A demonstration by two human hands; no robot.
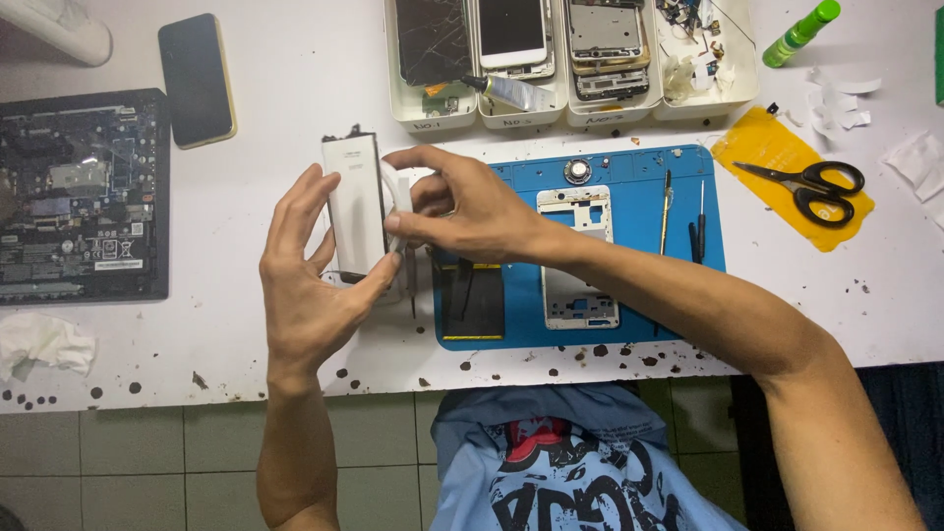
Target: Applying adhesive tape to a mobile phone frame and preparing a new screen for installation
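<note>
My left hand holds a flat white phone battery upright by its edges, above the white table. My right hand reaches across from the right and pinches a white strip at the battery's right side between thumb and fingers. Right of my hands, on the blue work mat, lie a white phone frame and a dark phone part with a yellow edge.
An opened laptop base sits at the left, a black phone behind it. White bins with phone parts line the back. Scissors rest on a yellow sheet; a green bottle lies at the far right. Small tools lie on the mat.
</note>
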